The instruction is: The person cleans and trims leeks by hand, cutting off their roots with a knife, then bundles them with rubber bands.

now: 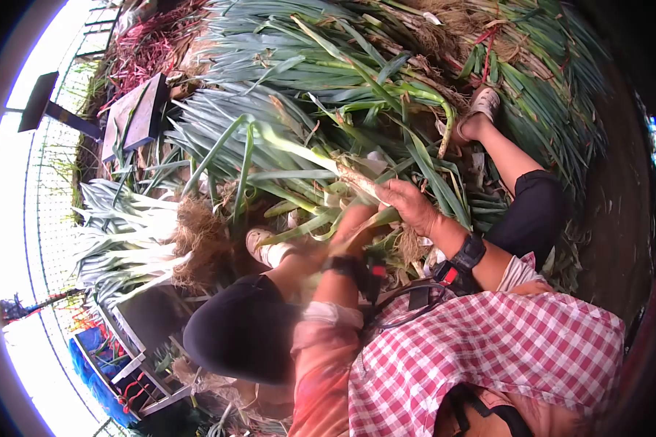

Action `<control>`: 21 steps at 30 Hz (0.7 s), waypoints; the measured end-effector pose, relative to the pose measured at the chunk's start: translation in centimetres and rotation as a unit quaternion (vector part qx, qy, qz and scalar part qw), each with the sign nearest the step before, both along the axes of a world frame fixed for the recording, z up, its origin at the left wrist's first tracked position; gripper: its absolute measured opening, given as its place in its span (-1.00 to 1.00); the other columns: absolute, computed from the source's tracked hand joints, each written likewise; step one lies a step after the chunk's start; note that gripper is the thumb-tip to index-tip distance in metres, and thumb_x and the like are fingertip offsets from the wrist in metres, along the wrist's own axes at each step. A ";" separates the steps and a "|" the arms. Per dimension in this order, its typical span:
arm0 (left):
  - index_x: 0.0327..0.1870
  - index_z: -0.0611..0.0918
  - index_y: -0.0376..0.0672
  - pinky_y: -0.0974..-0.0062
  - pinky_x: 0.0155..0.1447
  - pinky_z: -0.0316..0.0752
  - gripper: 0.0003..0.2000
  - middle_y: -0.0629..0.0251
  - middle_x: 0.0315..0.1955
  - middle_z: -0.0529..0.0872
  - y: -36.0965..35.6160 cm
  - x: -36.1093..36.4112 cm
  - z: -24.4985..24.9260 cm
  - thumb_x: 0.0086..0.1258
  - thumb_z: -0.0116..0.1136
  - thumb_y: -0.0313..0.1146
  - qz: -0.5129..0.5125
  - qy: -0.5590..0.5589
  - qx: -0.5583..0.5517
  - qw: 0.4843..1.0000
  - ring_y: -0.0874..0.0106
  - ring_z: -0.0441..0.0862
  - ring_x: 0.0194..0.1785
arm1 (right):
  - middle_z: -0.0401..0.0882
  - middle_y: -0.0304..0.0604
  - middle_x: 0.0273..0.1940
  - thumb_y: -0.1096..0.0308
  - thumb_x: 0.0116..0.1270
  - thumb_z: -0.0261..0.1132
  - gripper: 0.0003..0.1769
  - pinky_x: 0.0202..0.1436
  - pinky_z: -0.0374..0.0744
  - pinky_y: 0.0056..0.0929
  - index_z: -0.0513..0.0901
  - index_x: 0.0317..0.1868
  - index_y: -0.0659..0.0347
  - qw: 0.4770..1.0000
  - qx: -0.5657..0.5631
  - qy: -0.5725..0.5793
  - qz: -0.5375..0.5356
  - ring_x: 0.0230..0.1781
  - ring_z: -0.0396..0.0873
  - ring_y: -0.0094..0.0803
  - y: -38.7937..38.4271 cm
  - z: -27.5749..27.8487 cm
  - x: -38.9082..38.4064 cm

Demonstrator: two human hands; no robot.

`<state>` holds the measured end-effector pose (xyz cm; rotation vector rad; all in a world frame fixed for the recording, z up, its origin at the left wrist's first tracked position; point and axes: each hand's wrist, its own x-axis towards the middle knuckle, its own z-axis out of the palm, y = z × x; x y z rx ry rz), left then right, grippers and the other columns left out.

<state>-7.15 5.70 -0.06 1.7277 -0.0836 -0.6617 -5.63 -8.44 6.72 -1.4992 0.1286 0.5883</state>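
My right hand is closed around the brownish, husky lower end of a long green onion. Its pale stem and green leaves reach up and left over the pile. Just below that end is my left hand, smeared by motion, beside a loose strip of peeled leaf; its fingers do not show clearly. In front of me lies a large heap of untrimmed green onions. To the left, a stack of cleaned green onions shows white stems and brown roots.
At the upper left stands a platform scale, with leaves lying on it. Red ties are piled behind it. A metal-framed rack with a blue bag stands at the lower left. More onion bundles lie at the upper right.
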 end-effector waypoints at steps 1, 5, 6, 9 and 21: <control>-0.25 0.56 -0.21 0.43 -0.33 0.40 -0.71 0.24 -0.46 0.62 -2.7 -1.3 0.2 0.20 0.05 -0.15 0.108 0.146 -0.008 0.983 0.38 0.55 -0.42 | 0.44 -0.28 -0.51 0.15 0.25 0.11 -0.68 -0.48 0.39 -0.59 0.47 -0.36 0.29 0.996 -0.039 -0.075 0.010 -0.51 0.40 -0.56 0.1 -0.1 0.4; -0.19 0.55 -0.17 0.40 -0.30 0.40 -0.69 0.24 -0.39 0.63 -4.2 -4.3 -2.7 0.19 0.07 -0.14 -0.139 -0.034 0.011 0.990 0.35 0.54 -0.32 | 0.46 -0.21 -0.54 0.19 0.24 0.12 -0.70 -0.47 0.41 -0.54 0.46 -0.33 0.32 0.970 -0.136 -0.195 0.045 -0.52 0.42 -0.50 0.1 1.1 2.3; -0.16 0.54 -0.18 0.43 -0.23 0.42 -0.72 0.18 -0.37 0.62 -2.6 -2.5 -2.4 0.17 0.09 -0.22 -0.085 0.022 0.065 0.994 0.38 0.53 -0.23 | 0.47 -0.15 -0.53 0.21 0.22 0.13 -0.71 -0.44 0.43 -0.51 0.45 -0.30 0.32 0.965 -0.162 -0.196 0.058 -0.51 0.45 -0.46 -0.1 1.2 2.1; -0.08 0.49 -0.23 0.43 -0.13 0.46 -0.68 0.09 -0.26 0.56 2.4 1.8 -0.5 0.17 0.11 -0.28 0.162 0.135 -0.057 0.976 0.36 0.51 -0.11 | 0.51 -0.19 -0.51 0.32 0.25 0.10 -0.78 -0.40 0.44 -0.52 0.39 -0.18 0.29 0.945 -0.204 -0.235 0.104 -0.49 0.47 -0.52 -0.6 1.8 0.1; -0.30 0.48 -0.30 0.68 -0.54 0.44 -0.85 0.33 -0.52 0.49 2.8 3.9 2.1 0.20 0.13 -0.43 0.479 0.197 -0.335 0.787 0.52 0.48 -0.57 | 0.52 0.06 -0.47 0.31 0.11 0.19 -0.69 -0.43 0.48 -0.21 0.38 -0.16 0.25 0.807 -0.406 -0.383 0.190 -0.47 0.52 -0.02 -0.6 2.5 -3.3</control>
